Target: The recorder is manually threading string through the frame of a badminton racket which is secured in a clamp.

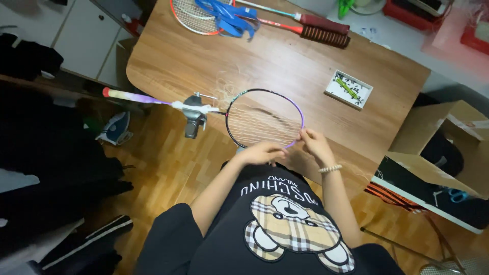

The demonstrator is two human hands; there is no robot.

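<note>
A: Biggest first. Wooden table (285, 61), rounded corner at the left, fills the upper middle. Cardboard box (448, 147) on the floor at the right.

B: On the table?

A: The black-and-purple badminton racket (265, 118). Head lies flat near the table's near edge, partly strung, loose string ends fraying off its top left. Shaft runs left past the table edge, through a grey clamp (193, 119), with the pale handle out over the floor.

B: Other rackets?

A: Yes, at the far edge: a red-framed racket (191, 18) with a blue ribbon bundle (226, 18) over its strings, and two dark red grips (323, 29) side by side to the right.

B: Hands?

A: Left hand (262, 152) rests on the near rim of the racket head, palm down, fingers held together and curled over the frame. Can't tell if it pinches a string. Right hand (316, 144) is just beside it at the lower right rim, fingertips pinched together on the frame or on a string there, too small to say which. Bead bracelet (330, 168) on that wrist.

B: Small stuff?

A: White tray (348, 89) of tiny dark parts with a green tool, right of the racket head, well apart from both hands. Blue-and-white iron (116, 128) on the floor at the left.
</note>
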